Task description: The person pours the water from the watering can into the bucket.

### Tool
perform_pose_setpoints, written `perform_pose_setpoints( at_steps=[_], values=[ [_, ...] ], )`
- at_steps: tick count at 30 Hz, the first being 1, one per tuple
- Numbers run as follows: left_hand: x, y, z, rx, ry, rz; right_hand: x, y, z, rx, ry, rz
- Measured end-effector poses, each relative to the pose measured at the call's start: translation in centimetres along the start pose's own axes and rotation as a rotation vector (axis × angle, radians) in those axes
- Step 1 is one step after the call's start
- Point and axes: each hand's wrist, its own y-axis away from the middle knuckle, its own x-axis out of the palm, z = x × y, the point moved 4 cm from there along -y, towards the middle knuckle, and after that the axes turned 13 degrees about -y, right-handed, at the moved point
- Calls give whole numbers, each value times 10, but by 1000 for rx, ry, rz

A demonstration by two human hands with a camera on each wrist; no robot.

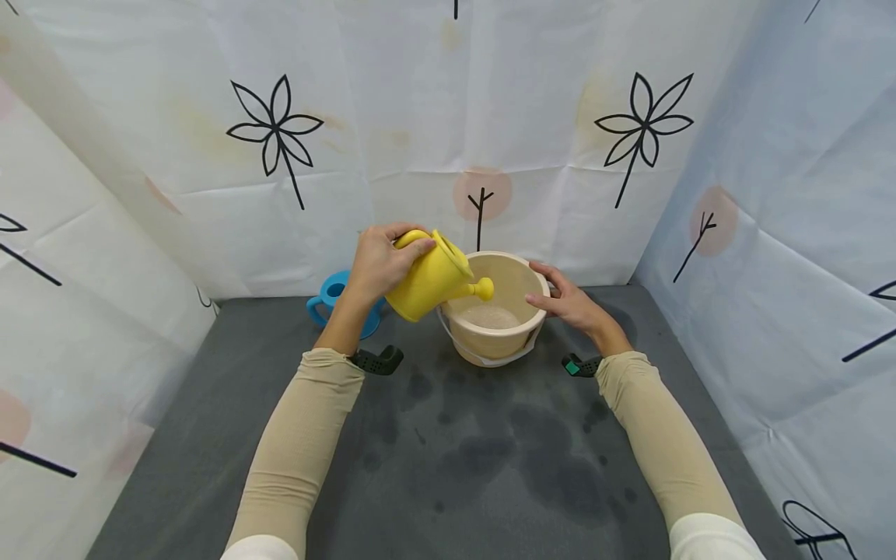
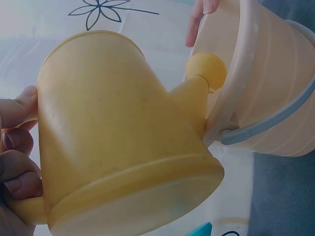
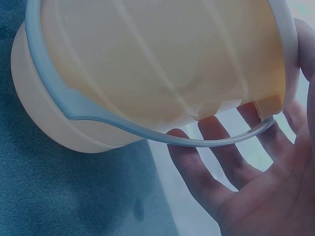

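My left hand (image 1: pixel 383 263) grips a yellow watering can (image 1: pixel 428 278) by its handle and holds it tilted toward a cream bucket (image 1: pixel 495 339). The can's round spout head (image 2: pixel 206 71) is over the bucket's opening, inside the near rim in the left wrist view. On the bucket's right side, my right hand (image 1: pixel 568 302) holds the rim, thumb and a finger reaching over the edge. Several fingers (image 3: pixel 189 164) lie along the outer wall by the grey carrying handle (image 3: pixel 211 143) in the right wrist view. The bucket stands upright on the dark tabletop.
A blue watering can (image 1: pixel 329 295) stands behind my left forearm, partly hidden. Dark wet patches mark the grey tabletop (image 1: pixel 448 498) in front of the bucket. White fabric walls (image 1: pixel 420 117) with printed flowers close in the back and both sides.
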Motion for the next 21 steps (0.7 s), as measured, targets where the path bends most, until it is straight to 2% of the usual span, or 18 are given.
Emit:
perform_pose_setpoints(
  at_steps=[8,21],
  values=[
    [-1,1,-2,16,-11,0,1,1,1,-6,3,3],
    [0,-2,-2,1,-21,9,1,1,0,-1,8,3]
  ],
)
